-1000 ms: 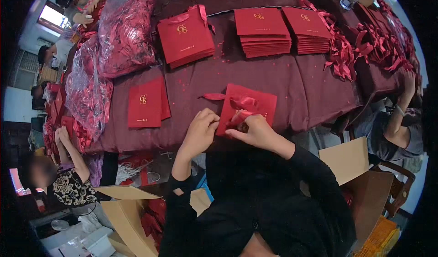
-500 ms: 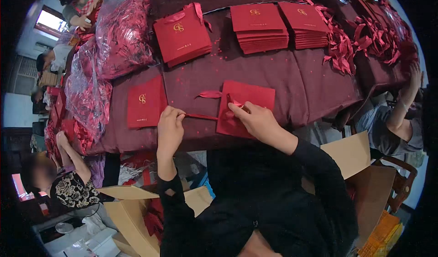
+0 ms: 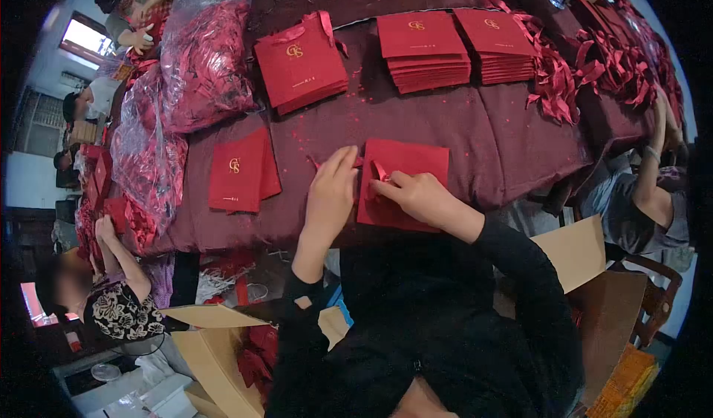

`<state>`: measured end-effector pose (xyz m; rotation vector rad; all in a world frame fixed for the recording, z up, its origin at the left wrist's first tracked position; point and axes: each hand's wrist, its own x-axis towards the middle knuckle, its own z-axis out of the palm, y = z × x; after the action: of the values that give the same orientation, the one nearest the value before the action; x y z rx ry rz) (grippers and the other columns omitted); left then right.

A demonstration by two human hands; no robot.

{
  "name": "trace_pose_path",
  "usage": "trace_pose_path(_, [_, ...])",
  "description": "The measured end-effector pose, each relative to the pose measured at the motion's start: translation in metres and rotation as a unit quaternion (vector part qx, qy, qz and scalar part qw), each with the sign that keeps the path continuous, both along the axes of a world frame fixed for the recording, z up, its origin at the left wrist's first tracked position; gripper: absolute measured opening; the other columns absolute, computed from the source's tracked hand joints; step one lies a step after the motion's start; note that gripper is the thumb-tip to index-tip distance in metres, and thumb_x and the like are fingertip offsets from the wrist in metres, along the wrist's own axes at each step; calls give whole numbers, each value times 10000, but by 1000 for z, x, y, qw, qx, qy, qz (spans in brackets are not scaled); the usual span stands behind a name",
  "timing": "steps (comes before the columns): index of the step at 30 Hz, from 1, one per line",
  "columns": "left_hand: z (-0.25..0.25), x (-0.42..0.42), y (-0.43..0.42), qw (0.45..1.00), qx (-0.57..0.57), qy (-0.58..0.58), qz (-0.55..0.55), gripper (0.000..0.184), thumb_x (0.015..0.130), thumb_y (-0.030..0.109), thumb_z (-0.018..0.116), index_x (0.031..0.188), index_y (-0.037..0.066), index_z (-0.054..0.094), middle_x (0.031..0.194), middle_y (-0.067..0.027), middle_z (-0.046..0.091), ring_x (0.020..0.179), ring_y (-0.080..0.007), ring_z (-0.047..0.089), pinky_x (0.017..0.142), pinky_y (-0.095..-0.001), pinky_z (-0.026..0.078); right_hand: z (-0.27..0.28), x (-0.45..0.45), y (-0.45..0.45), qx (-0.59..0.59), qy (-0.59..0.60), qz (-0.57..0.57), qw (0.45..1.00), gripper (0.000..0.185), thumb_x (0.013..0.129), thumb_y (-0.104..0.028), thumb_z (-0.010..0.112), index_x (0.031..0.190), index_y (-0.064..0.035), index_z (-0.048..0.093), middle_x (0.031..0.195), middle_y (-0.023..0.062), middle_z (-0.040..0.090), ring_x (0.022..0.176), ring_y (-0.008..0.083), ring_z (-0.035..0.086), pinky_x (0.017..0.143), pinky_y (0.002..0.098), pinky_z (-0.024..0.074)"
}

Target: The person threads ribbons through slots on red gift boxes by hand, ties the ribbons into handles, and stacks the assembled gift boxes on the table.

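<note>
A red bag point(image 3: 423, 163) lies flat on the dark red tablecloth in front of me. My right hand point(image 3: 421, 197) rests over its middle, fingers pinched on a red ribbon point(image 3: 381, 172) that rises from the bag. Just left of the bag is my left hand point(image 3: 331, 188), its fingers extended and close together over the cloth, near another ribbon end partly hidden behind it. Whether anything sits under its thumb is hidden. Farther left, two overlapping red bags with a gold logo point(image 3: 235, 173) lie on the cloth.
Stacks of red bags point(image 3: 301, 65) point(image 3: 425, 47) point(image 3: 496, 43) stand farther back. Loose ribbons point(image 3: 553, 84) lie at right, plastic sacks of ribbons point(image 3: 208, 69) at left. Open cardboard boxes point(image 3: 212, 358) flank me below the table. Other people sit around the table.
My left hand first pulled a ribbon out to the left, then came back to the right beside the bag and released it. My right hand stays over the bag.
</note>
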<state>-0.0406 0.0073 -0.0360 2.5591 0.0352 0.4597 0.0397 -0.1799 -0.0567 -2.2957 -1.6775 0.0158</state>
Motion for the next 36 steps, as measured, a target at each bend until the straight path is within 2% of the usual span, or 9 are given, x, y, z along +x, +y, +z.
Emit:
trace_pose_path(5, [-13, 15, -3, 998, 55, 7, 9, 256, 775, -9, 553, 1028, -13, 588, 960, -158, 581, 896, -334, 571, 771, -402, 483, -13, 9, 1, 170, 93, -31, 981, 379, 791, -70, 553, 1150, -158, 635, 700, 86, 522, 589, 259, 588, 521, 347, 503])
trace_pose_path(12, [-13, 27, 14, 996, 73, -29, 30, 171, 736, -54, 536, 894, 5, 566, 883, -133, 549, 856, -326, 554, 756, -402, 473, 3, 5, -1, 97, 99, -30, 990, 442, 807, -107, 558, 1239, -193, 588, 745, 107, 556, 592, 276, 602, 523, 384, 519])
trace_pose_path(16, [-20, 29, 15, 997, 60, -36, 25, 191, 739, -61, 539, 916, 2, 570, 917, -143, 545, 888, -336, 547, 777, -412, 470, 8, -6, 1, 87, 75, -51, 992, 491, 841, -278, 595, 1302, -130, 513, 785, 110, 550, 613, 277, 599, 532, 364, 516])
trace_pose_path(20, [-23, 18, 28, 985, 117, -23, 121, 298, 755, -59, 540, 1043, 9, 583, 1087, -163, 528, 986, -357, 520, 866, -424, 443, 19, -34, -4, -2, 14, -69, 997, 884, 727, -544, 674, 1336, 38, 405, 1038, 121, 519, 874, 241, 583, 591, 321, 524])
trace_pose_path(25, [19, -10, 13, 942, 122, -205, 234, 207, 902, 32, 537, 1102, 28, 590, 1182, -153, 518, 1071, -327, 510, 889, -418, 433, 29, -46, -12, -5, 26, -41, 999, 548, 738, -320, 695, 1147, 21, 570, 1006, 73, 526, 872, 222, 559, 573, 295, 516])
trace_pose_path(26, [30, -23, -2, 926, 118, -284, 221, 178, 889, 41, 571, 1060, -4, 595, 1051, -165, 556, 963, -317, 537, 847, -399, 435, 42, -40, -13, 79, -19, -43, 996, 472, 734, -285, 701, 1086, 12, 597, 963, 60, 545, 835, 210, 563, 562, 296, 508])
trace_pose_path(29, [32, -67, -17, 883, 153, -438, -67, 257, 868, 239, 608, 1016, 30, 602, 896, -109, 569, 795, -255, 550, 690, -334, 438, 106, -18, -20, 256, -51, -68, 963, 250, 765, -179, 688, 936, -6, 628, 781, 49, 589, 651, 206, 557, 529, 311, 475])
trace_pose_path(33, [59, -25, -66, 956, 184, -222, -50, 210, 808, 178, 659, 977, 55, 641, 974, -109, 595, 822, -300, 562, 733, -398, 451, 103, 25, -10, 292, 144, -132, 936, 214, 845, -212, 656, 904, -11, 610, 722, 164, 597, 663, 339, 596, 559, 418, 451])
trace_pose_path(36, [27, 10, -55, 980, 177, -88, -18, 249, 841, 188, 637, 1039, 38, 624, 1055, -120, 584, 979, -312, 533, 823, -419, 437, 76, 86, -27, 305, 129, -249, 910, 267, 858, -269, 647, 973, -30, 618, 778, 165, 631, 729, 343, 619, 626, 401, 492])
